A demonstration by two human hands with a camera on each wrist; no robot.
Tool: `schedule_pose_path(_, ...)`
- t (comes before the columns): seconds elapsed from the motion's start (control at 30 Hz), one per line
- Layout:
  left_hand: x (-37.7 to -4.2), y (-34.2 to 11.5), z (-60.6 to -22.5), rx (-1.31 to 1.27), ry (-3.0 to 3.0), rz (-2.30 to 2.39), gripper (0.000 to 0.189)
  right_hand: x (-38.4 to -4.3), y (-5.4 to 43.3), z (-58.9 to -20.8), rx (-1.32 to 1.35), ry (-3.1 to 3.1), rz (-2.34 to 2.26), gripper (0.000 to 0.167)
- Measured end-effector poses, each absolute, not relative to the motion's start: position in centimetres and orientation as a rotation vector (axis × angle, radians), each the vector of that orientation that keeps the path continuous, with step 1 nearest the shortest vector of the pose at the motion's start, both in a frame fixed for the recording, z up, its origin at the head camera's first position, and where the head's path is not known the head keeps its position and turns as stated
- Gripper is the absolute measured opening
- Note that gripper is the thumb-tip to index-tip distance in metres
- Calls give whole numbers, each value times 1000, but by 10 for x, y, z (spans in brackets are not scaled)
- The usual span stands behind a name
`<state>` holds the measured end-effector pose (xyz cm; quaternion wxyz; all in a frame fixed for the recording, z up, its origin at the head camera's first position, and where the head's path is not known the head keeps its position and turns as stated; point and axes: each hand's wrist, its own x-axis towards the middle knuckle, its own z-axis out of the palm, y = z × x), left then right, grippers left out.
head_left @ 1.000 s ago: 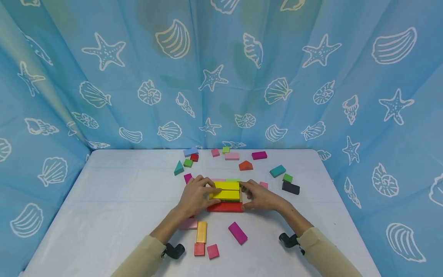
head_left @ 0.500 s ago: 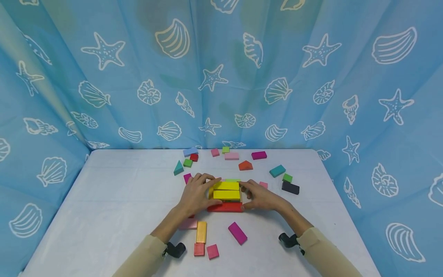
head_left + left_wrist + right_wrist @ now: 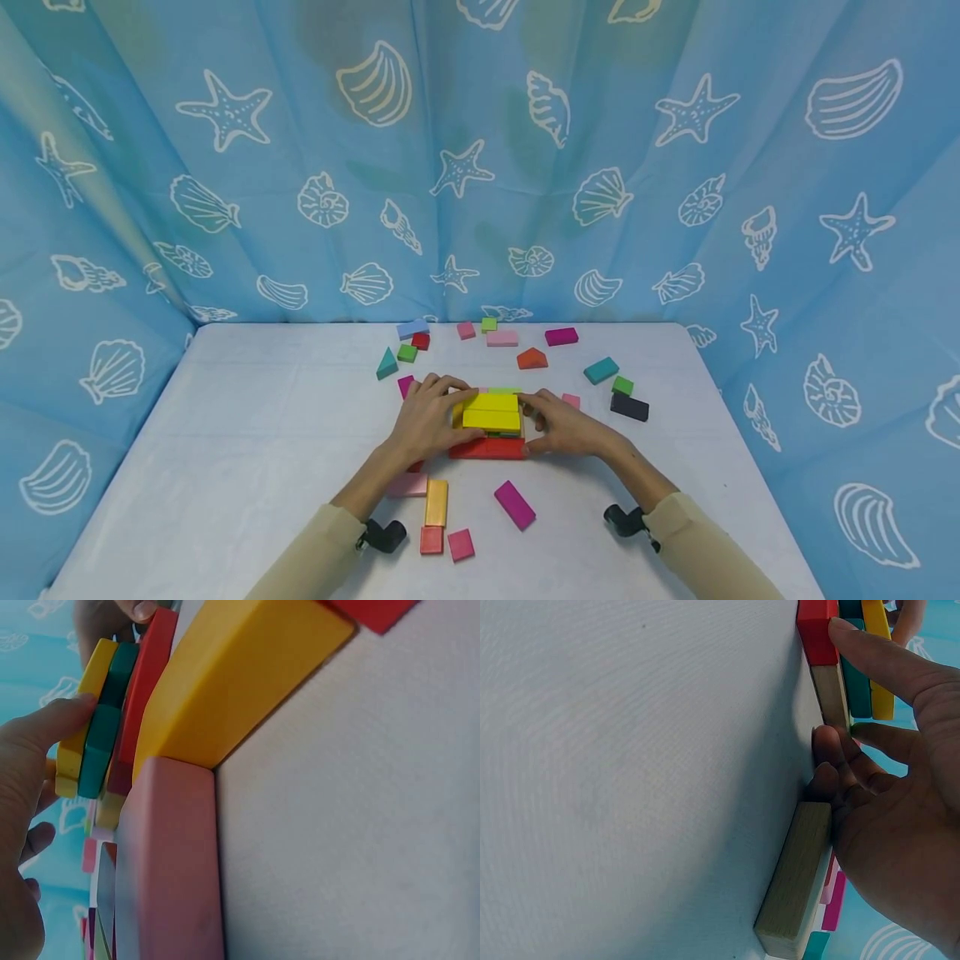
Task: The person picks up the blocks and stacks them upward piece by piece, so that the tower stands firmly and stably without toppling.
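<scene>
Two long yellow blocks [image 3: 491,403] lie flush side by side on top of a low block stack. My left hand [image 3: 423,417] pinches them from front to back, its thumb on the front one's near face, as the left wrist view shows. Green-teal blocks [image 3: 99,754] sit directly under the yellow. Red blocks [image 3: 489,450] form the stack's front row; lime green [image 3: 505,390] shows behind. My right hand [image 3: 566,425] grips the stack's right end, thumb against the red block's end [image 3: 817,631] and index finger at the back.
Near the left forearm lie a pink block [image 3: 407,485], an orange-yellow block [image 3: 437,502] and a red square block [image 3: 431,540]. A magenta block [image 3: 515,505] lies in front. Loose blocks lie behind; a black block [image 3: 630,407] is at right. A shell-print curtain [image 3: 480,167] closes the back.
The left index finger and thumb have gone to the yellow blocks' back and front sides. The front yellow block has slid back against the rear one, closing the gap. The right hand stays.
</scene>
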<state>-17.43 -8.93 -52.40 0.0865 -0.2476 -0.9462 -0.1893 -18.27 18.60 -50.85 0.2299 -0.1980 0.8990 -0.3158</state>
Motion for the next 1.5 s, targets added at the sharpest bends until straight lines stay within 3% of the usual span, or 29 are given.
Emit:
schedule_pose_path(0.77,-173,-88,-524,-702,-2824,-687,71,-186,187,-510,-522,2473,-847,91)
schedule_pose_path(1.1,-186,-135,-515,-289,-2903,-770,55,-185,187,-510,-530,2465,-858,90)
schedule_pose_path(1.5,-190,-162,-519,-90,-3076,-633,65,-186,186,-511,-548,2468,-852,91)
